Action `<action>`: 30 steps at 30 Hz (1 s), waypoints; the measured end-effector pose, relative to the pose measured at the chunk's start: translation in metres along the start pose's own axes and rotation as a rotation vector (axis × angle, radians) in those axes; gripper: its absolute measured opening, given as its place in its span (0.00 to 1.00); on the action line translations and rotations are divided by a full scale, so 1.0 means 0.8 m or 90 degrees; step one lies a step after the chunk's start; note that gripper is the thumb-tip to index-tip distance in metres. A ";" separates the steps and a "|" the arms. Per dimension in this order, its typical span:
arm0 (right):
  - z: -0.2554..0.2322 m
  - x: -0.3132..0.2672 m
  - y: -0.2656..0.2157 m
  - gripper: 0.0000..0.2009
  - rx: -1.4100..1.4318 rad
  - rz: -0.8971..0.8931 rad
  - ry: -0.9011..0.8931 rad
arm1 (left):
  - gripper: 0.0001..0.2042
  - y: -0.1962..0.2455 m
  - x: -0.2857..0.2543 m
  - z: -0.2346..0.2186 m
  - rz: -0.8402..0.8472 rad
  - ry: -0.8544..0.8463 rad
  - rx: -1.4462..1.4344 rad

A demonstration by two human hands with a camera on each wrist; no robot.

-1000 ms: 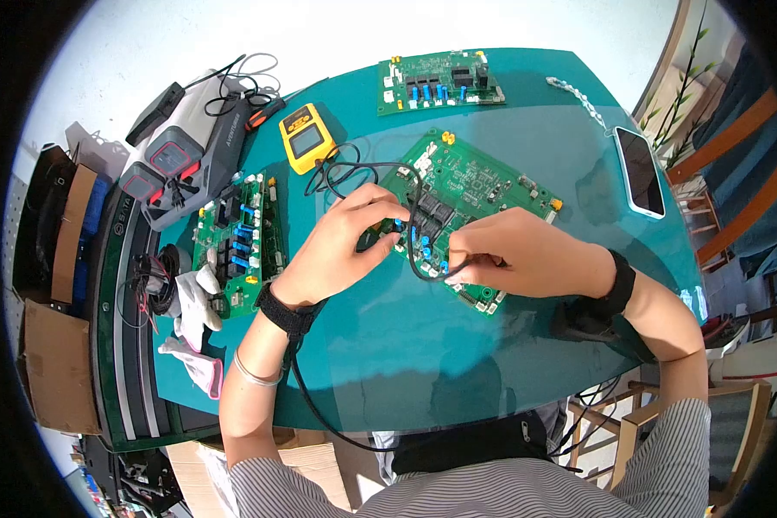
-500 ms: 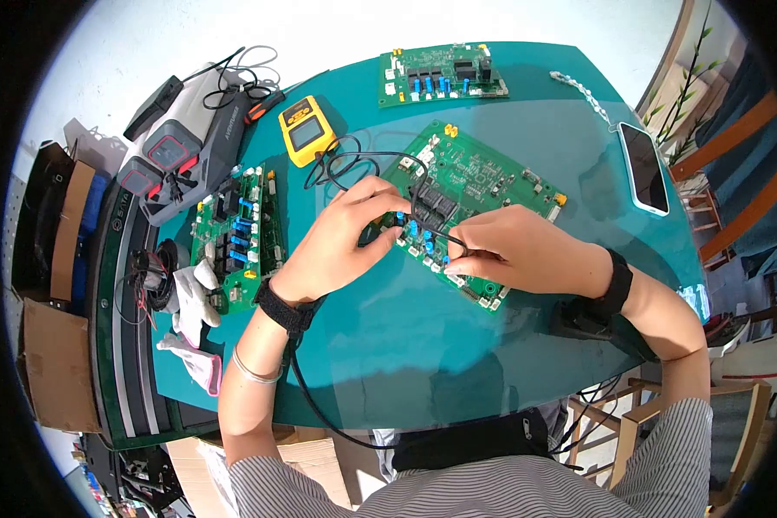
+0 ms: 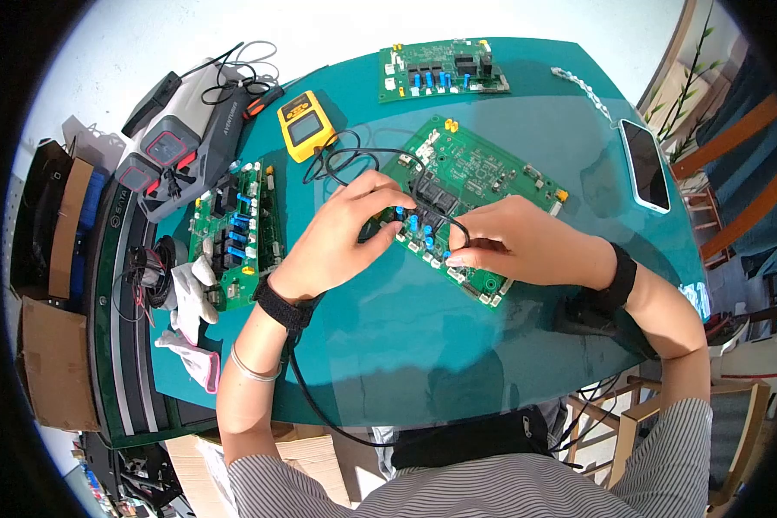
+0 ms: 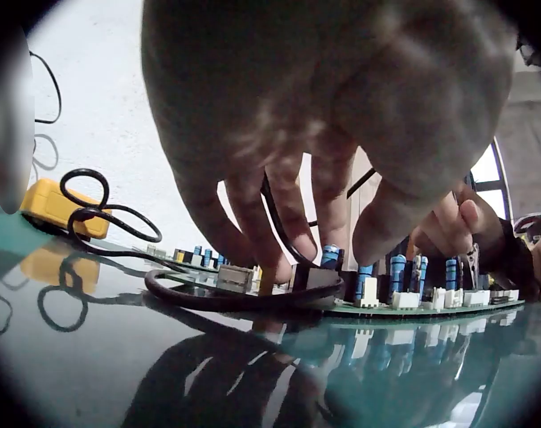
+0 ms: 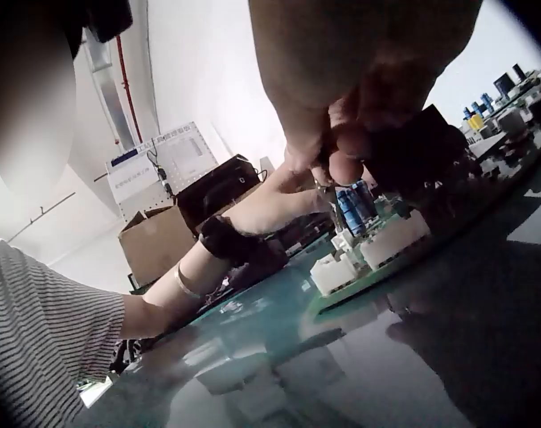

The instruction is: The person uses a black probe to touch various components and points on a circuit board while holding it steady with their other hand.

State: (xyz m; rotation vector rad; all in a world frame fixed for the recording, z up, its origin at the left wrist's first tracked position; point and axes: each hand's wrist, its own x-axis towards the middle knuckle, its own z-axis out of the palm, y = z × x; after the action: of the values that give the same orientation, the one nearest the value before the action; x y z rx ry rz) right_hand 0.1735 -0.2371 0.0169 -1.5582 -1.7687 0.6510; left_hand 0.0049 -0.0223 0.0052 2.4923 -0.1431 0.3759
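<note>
A green circuit board (image 3: 483,173) with blue and black components lies under both hands. The left hand (image 3: 337,237) has its fingertips down on the board's left part, thumb apart from them; in the left wrist view its long fingers (image 4: 284,214) reach down among the parts beside a black cable loop (image 4: 208,301). Above the board's near edge, the right hand (image 3: 531,243) pinches the end of the black cable (image 3: 455,226). The right wrist view has a small metal tip (image 5: 324,183) at its fingers, beside blue components (image 5: 355,207). The fingers partly hide what they touch.
A yellow meter (image 3: 306,127) with a coiled cable lies beyond the left hand. Other boards lie at the left (image 3: 237,233) and back (image 3: 440,71). Gloves (image 3: 192,302) and a grey machine (image 3: 186,138) stand left; a phone (image 3: 644,166) lies right.
The right hand has moved slightly up and the cable near it has shifted, its low loop lifting over the components. The left hand stays at nearly the same place on the board.
</note>
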 end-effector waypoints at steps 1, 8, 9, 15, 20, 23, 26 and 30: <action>0.000 0.000 0.000 0.11 0.000 0.000 0.000 | 0.16 0.000 0.000 0.000 0.005 0.000 -0.001; 0.010 -0.002 0.006 0.11 -0.054 -0.058 0.057 | 0.16 0.003 -0.001 0.002 -0.009 0.005 0.005; 0.010 -0.002 0.005 0.11 -0.059 -0.058 0.059 | 0.16 0.002 -0.001 0.002 -0.009 0.004 0.013; 0.001 -0.001 -0.001 0.12 0.021 0.007 0.020 | 0.15 0.001 0.000 0.003 0.010 0.009 0.029; 0.009 -0.002 0.004 0.11 -0.033 -0.016 0.036 | 0.15 0.002 -0.001 0.004 0.003 0.010 0.022; 0.017 -0.002 0.007 0.10 -0.074 -0.058 0.073 | 0.14 0.002 -0.001 0.004 0.004 0.011 0.029; 0.017 -0.002 0.006 0.10 -0.072 -0.065 0.080 | 0.17 0.004 -0.001 0.003 -0.010 0.002 0.031; 0.004 -0.002 -0.004 0.11 -0.014 0.019 0.023 | 0.15 0.003 0.000 0.004 0.006 0.009 0.040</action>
State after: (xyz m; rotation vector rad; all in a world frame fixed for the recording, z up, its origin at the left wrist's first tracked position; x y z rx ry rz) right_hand 0.1691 -0.2387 0.0171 -1.6051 -1.7348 0.6165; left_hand 0.0051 -0.0263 0.0041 2.5512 -0.1399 0.4086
